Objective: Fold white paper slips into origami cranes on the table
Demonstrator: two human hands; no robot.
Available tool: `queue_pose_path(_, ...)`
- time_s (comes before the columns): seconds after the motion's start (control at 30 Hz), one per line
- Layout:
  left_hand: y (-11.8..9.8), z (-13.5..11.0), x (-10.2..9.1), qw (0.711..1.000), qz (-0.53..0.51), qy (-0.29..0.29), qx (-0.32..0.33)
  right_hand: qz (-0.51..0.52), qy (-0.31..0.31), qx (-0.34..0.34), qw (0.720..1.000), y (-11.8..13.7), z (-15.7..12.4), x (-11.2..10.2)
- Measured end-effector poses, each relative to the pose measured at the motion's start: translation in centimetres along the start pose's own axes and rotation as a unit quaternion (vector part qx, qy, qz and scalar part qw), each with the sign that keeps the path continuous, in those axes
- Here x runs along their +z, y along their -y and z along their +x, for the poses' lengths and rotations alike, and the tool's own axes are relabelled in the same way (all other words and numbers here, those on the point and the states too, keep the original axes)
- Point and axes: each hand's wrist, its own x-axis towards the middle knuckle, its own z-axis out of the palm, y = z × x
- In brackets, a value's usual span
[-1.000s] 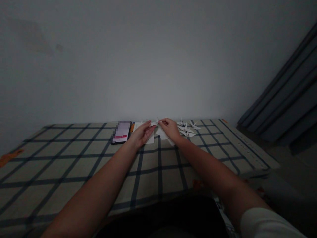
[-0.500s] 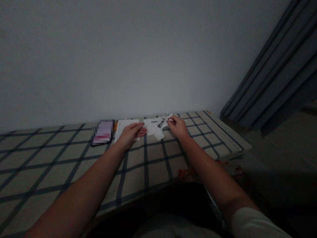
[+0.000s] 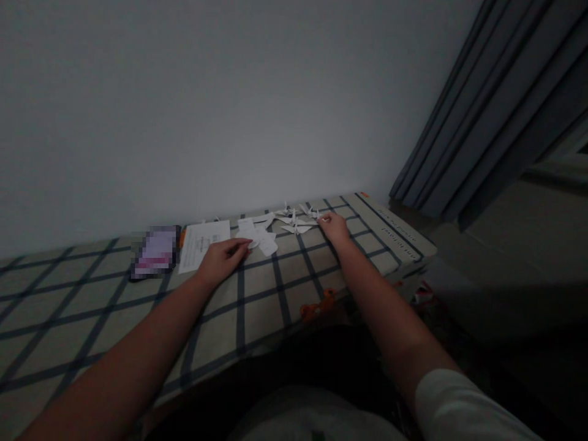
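Several folded white paper cranes stand together on the checked cloth, the nearest paper crane (image 3: 294, 228) with its wings spread. Thumb and fingertips of my right hand (image 3: 334, 229) are pinched on a wing tip at the right side of this group. Loose white paper pieces (image 3: 265, 240) lie flat and overlapping to the left of the cranes. My left hand (image 3: 223, 260) rests beside them, its fingers drawn together with the tips on the edge of one white piece.
Left of my left hand lies a printed white sheet (image 3: 214, 233), and beyond it a phone (image 3: 156, 252) with a blurred screen. The checked tablecloth (image 3: 261, 294) runs along a plain wall (image 3: 229, 110). An orange object (image 3: 318, 306) is at the near edge; a grey curtain (image 3: 459, 135) hangs right.
The view has turned rightward, so things sit further left. My left hand's fingers have closed at the paper pieces. My right hand has shifted right of the cranes, which now show more fully.
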Motion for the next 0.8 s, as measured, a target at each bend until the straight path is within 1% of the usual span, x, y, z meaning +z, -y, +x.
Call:
queue_pose_path(0.2,0.7,0.0,0.1,1.0,0.02,-0.009,0.003,-0.019,-0.004,0.011,1.0,0.0,0.1,0.8)
queue_pose_path(0.37,0.7,0.0,0.0,0.999,0.044,-0.011,0.02,-0.031,-0.007,0.013,0.999,0.3,-0.4,0.7)
queue_pose_path(0.5,0.5,-0.1,0.0,0.999,0.042,-0.011,0.028,-0.051,-0.01,-0.001,0.999,0.1,-0.7,0.5)
queue_pose_path(0.63,0.6,-0.2,0.0,0.999,0.029,-0.011,0.023,-0.059,0.005,-0.001,0.998,0.4,-0.3,0.5)
queue_pose_path(0.8,1.0,-0.1,-0.1,0.999,0.037,-0.004,0.022,-0.067,-0.006,0.009,0.998,1.0,0.4,0.7)
